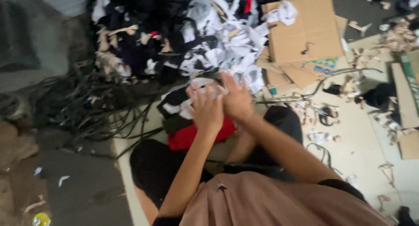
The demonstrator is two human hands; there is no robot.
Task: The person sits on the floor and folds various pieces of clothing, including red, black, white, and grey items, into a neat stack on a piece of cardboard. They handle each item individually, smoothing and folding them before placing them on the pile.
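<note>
Both hands are raised together above the lap, fingers spread wide and blurred. The left hand (206,107) shows its back, and the right hand (236,98) presses against it from the side, so the 2 touch. A scrap of white cloth (208,89) seems caught between them, but the blur makes it impossible to tell whether either hand truly grips it.

Just below the hands lies a small stack of black and white cloth pieces (176,104), with a red piece (192,135) under it, resting near the person's dark-clad knees.

Beyond the hands, at the far edge of the pale floor mat (362,141), rises a large heap of black, white and tan fabric scraps (174,34). Flattened cardboard sheets (305,31) lie to the right of the heap. A tangle of black straps (87,112) spreads off the mat's left edge onto the grey floor (83,186). More small scraps are scattered over the mat's right side.
</note>
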